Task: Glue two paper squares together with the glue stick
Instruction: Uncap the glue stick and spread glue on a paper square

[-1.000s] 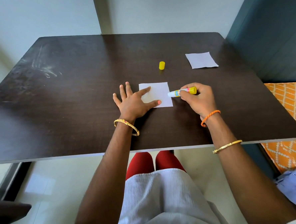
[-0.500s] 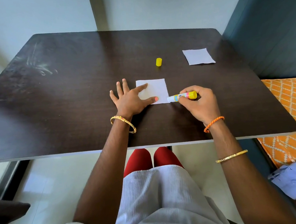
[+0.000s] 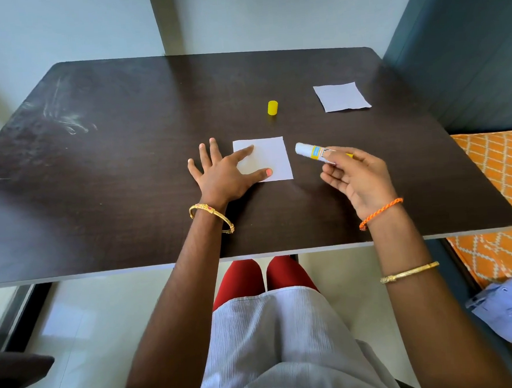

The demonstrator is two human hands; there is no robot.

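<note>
While right hand (image 3: pixel 358 175) hides glue stick (image 3: pixel 309 151) rear, label unreadable.

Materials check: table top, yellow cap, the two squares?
Table top: looks like dark wood-grain laminate, semi-matte, pale scuffs at far left.
Yellow cap: likely plastic, smooth, uniform colour.
Near square and far square: thin matte white paper, lying flat.

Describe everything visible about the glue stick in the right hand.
The uncapped glue stick is a slim tube with a white front section and rounded white tip, a yellow and blue label band and a yellow rear. The right hand holds it by the rear half, lifted off the dark wooden table, nearly level, tip pointing left toward the near white paper square without touching it. Its small yellow cap stands apart.
</note>
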